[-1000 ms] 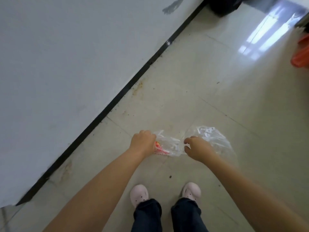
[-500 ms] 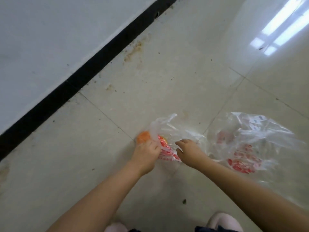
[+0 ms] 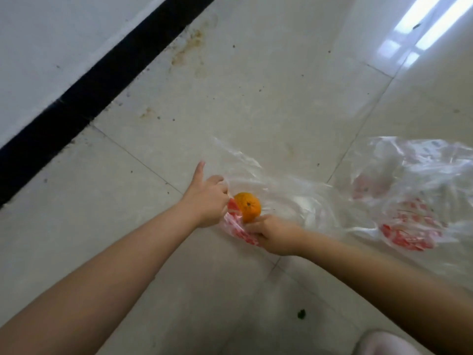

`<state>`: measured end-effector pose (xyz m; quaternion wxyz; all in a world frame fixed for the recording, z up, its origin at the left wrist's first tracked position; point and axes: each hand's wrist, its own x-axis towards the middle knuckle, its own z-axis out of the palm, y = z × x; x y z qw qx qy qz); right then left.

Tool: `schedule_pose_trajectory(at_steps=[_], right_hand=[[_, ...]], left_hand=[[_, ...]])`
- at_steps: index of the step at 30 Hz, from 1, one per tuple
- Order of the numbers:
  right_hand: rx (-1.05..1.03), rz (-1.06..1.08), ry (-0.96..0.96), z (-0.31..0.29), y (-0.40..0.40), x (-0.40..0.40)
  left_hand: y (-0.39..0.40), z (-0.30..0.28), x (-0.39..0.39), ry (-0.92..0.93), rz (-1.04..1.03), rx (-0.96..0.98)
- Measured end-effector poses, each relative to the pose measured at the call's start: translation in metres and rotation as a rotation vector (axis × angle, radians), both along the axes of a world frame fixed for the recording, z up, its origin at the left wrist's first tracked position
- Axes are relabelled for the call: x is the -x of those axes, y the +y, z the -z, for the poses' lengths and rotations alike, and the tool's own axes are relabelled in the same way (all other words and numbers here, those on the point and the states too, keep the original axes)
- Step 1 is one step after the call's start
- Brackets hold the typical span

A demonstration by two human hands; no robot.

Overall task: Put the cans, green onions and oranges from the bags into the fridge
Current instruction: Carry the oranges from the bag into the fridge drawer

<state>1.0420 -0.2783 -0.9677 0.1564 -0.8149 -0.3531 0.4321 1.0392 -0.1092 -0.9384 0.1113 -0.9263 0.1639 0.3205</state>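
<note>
The second bag [image 3: 412, 201] runs off the right edge, its contents a pinkish blur behind the crumpled film, perhaps printing. The left hand [image 3: 208, 198] hides its own fingertips in the near bag [image 3: 258, 180]. A pale shoe [image 3: 384, 343] is cropped at the bottom edge.

Bare forearms, pale pink shoe [image 3: 399, 343]

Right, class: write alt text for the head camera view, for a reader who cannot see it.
Two bare hands work a clear plastic bag with red print on a pale tiled floor; the left hand pinches its edge while the right hand touches a round orange at its mouth. A second clear red-printed bag lies to the right.
</note>
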Motion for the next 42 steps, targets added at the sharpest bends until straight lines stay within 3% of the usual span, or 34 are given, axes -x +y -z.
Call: schedule_pose_trajectory(at_steps=[5, 9, 11, 14, 20, 24, 29, 32, 34, 38, 42], right_hand=[[0.010, -0.176, -0.047, -0.001, 0.008, -0.008], [-0.126, -0.038, -0.275, -0.004, 0.010, -0.019], [-0.080, -0.041, -0.359, -0.001, 0.014, -0.022], [0.102, -0.074, -0.323, 0.011, 0.026, -0.027], [0.185, -0.054, -0.294, 0.023, 0.036, -0.030], [0.187, -0.048, -0.253, 0.009, 0.035, -0.033], [0.203, -0.115, -0.213, -0.030, 0.017, -0.039], [0.147, -0.121, -0.197, -0.047, 0.003, -0.047], [0.108, -0.063, -0.176, -0.052, -0.007, -0.055], [0.030, 0.164, -0.136, -0.053, -0.029, -0.070], [-0.027, 0.271, -0.118, -0.061, -0.042, -0.077]], left_hand=[[0.014, 0.001, 0.000, -0.006, 0.075, -0.035], [0.035, -0.001, 0.001, 0.044, 0.037, -0.124], [0.042, 0.001, 0.002, 0.071, 0.021, -0.130], [0.041, 0.006, 0.002, 0.050, -0.051, -0.084], [0.044, 0.019, 0.002, -0.135, -0.256, 0.070], [0.041, 0.026, 0.000, -0.075, -0.162, 0.227], [0.021, 0.036, -0.010, -0.046, -0.060, 0.054], [0.011, 0.037, -0.011, -0.069, -0.062, 0.046], [0.013, 0.034, -0.010, -0.089, -0.158, 0.176], [0.020, 0.011, -0.001, -0.056, -0.584, 0.640], [0.007, -0.031, 0.003, -0.095, -0.776, 0.856]])
